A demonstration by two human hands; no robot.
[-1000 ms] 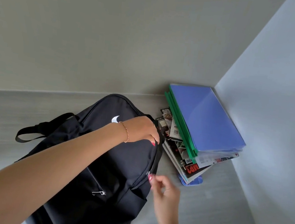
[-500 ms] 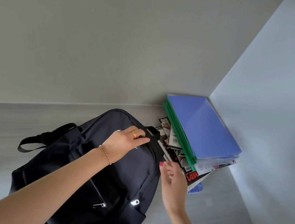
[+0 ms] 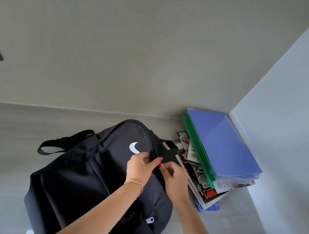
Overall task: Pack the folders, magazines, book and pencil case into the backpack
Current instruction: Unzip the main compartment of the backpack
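Both hands have come together at the top edge of the bag since a moment ago, when the right hand was still apart from it and lower down. Now the left hand pinches the black cloth by the zip line, with its fingers curled on it, and the right hand grips the same edge right beside it, so the two hands touch. I cannot see the zip pull under the fingers. The soft black cloth backpack lies flat on the pale grey table, with a white curved mark on its front and a black strap sticking out at about 10 o'clock from its middle. A small silver zip tag sits low on the bag at about 5 o'clock. At about 3 o'clock from the hands, in the corner by the walls, sits the pile: a flat blue plastic folder on top, green folders under it, glossy picture magazines below those, and a bit of a light blue thing peeking out at the bottom. The bag's top just touches the pile.
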